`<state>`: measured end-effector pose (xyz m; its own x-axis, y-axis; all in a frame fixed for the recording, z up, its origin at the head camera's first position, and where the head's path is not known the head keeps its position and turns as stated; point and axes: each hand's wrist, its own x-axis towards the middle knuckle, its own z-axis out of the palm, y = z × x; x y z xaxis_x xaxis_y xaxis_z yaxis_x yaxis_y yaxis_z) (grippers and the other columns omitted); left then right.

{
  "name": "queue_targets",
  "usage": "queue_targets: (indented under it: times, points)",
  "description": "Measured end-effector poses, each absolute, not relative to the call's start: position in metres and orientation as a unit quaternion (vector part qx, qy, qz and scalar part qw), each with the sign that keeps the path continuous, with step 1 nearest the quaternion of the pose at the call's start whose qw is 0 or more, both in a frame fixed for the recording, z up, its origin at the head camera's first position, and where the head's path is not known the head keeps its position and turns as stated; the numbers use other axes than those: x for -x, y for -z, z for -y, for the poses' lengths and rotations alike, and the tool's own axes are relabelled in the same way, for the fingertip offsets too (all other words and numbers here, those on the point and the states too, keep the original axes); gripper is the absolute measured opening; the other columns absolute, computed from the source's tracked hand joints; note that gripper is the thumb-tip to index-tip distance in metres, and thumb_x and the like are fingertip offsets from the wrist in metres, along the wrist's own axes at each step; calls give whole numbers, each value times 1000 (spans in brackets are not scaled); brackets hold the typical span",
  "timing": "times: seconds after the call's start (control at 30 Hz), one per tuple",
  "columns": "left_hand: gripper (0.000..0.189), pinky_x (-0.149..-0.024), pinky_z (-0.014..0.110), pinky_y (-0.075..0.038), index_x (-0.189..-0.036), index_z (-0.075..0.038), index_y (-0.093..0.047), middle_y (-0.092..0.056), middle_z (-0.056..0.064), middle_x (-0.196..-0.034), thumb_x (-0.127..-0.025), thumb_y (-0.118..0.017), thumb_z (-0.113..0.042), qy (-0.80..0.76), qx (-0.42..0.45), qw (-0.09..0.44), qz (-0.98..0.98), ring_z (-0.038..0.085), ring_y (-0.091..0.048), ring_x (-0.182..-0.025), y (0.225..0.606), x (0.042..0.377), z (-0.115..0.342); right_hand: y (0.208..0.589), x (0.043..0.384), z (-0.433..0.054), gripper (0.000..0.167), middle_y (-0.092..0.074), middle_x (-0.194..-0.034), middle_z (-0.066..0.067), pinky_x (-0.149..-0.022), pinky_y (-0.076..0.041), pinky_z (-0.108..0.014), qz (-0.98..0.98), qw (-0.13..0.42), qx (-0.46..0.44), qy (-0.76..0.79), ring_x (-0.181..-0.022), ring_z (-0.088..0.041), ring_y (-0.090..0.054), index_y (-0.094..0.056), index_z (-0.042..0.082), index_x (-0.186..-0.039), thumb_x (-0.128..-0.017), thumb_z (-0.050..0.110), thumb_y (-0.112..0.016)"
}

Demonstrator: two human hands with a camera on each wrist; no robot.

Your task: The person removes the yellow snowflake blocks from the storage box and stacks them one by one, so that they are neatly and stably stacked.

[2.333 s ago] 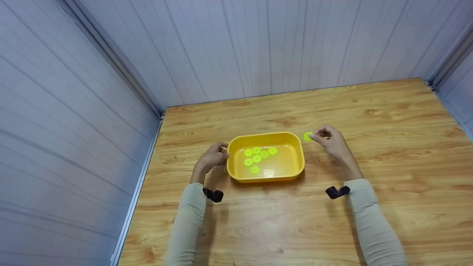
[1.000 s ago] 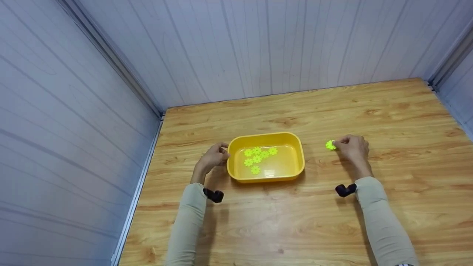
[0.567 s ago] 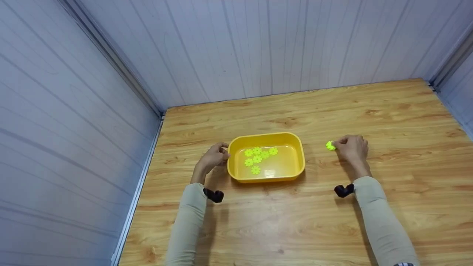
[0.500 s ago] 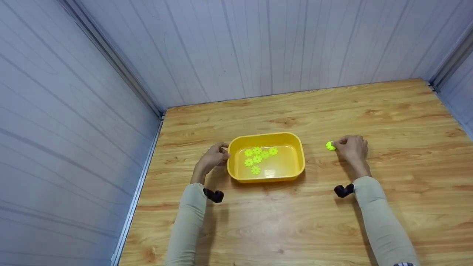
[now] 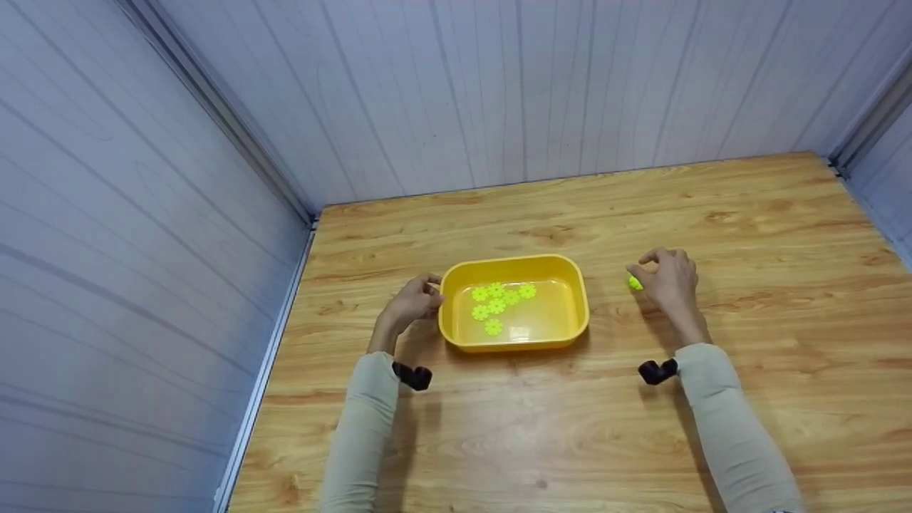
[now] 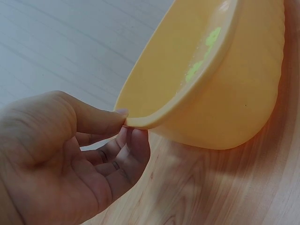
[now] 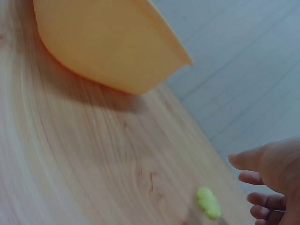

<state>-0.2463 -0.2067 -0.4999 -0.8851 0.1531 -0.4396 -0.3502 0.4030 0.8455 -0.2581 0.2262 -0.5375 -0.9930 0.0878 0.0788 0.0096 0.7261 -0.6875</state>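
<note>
1. Glossy yellow plastic basin [image 5: 547, 315], rounded-rectangular, frame centre; 7 flat scalloped flower pieces [image 5: 496, 306] inside, mostly left half.
2. Left hand [image 5: 412, 301] pinches rim at basin's left.
3. Right hand [image 5: 670, 283], right of centre: thumb and fingers parted, just off loose yellow-green flower piece [image 7: 208, 203]; single or stacked, cannot tell.
4. Smooth wood-grain tabletop [image 5: 484, 434] spans basin's right edge to loose piece.

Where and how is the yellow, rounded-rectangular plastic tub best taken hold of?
Probably by the rim of the yellow tub at its left short end, coming from the left, thumb above and fingers beneath: the rim is thin and stands above the wood-grain table, and the left hand pinches it there.
</note>
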Motion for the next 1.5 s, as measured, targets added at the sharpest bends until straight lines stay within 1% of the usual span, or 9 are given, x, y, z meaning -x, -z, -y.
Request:
queue_targets:
  times: [0.2,0.37,0.57,0.73,0.93,1.1,1.23,1.37,1.5]
  points:
    - [37,-92,51,-47,-132,-4,-45,-48,7,-95,-96,-51,-7,-549,58,229,-802,20,-54,-82,500,245,207,527,258,-206,36,-46,-124,-27,-97,-29,-57,921,68,6,-384,-115,-46,-39,-60,-2,-111,-92,28,-63]
    - [40,-93,53,-45,-135,-5,-43,-47,7,-96,-96,-50,-8,-544,57,229,-805,22,-53,-83,500,244,207,519,257,-189,34,-46,-122,-24,-96,-32,-55,914,72,-13,-398,-114,-43,-40,-59,-1,-110,-92,28,-64]
    - [39,-93,53,-45,-134,-5,-43,-47,7,-96,-95,-50,-7,-543,60,230,-805,19,-54,-82,499,245,206,511,255,-169,35,-46,-120,-21,-93,-35,-50,907,71,-36,-413,-112,-38,-41,-59,1,-111,-92,31,-64]
    - [41,-94,55,-45,-135,-4,-42,-48,9,-98,-95,-50,-7,-545,62,229,-804,19,-55,-82,498,244,207,504,254,-149,35,-46,-119,-20,-92,-36,-49,901,71,-58,-423,-113,-37,-42,-60,2,-110,-91,31,-65]
    - [40,-94,54,-45,-135,-5,-43,-47,10,-100,-96,-50,-8,-540,63,229,-808,20,-54,-85,497,245,206,500,254,-127,34,-47,-118,-18,-92,-37,-49,901,68,-86,-419,-114,-36,-42,-60,4,-109,-90,31,-67]
    - [40,-93,52,-46,-134,-4,-43,-46,8,-98,-95,-50,-7,-539,62,229,-808,20,-53,-85,498,245,206,503,252,-111,34,-50,-112,-17,-86,-36,-45,903,89,-122,-403,-105,-34,-44,-62,3,-109,-89,30,-68]
    - [39,-92,51,-48,-135,-3,-43,-47,8,-97,-96,-50,-6,-550,55,229,-801,20,-56,-83,499,244,207,506,249,-99,33,-50,-108,-16,-87,-35,-45,901,104,-155,-393,-102,-34,-44,-63,4,-107,-88,29,-69]
    - [39,-92,51,-48,-134,-2,-42,-47,8,-95,-96,-49,-4,-562,53,229,-793,21,-56,-82,499,244,207,510,247,-89,31,-50,-109,-16,-88,-35,-44,896,94,-181,-394,-104,-33,-43,-62,5,-106,-87,28,-70]
    - [39,-93,51,-47,-134,-2,-42,-47,8,-94,-95,-50,-4,-563,57,227,-793,20,-56,-81,500,244,206,513,245,-80,31,-49,-113,-16,-89,-36,-44,892,64,-190,-405,-106,-32,-42,-61,6,-107,-88,28,-69]
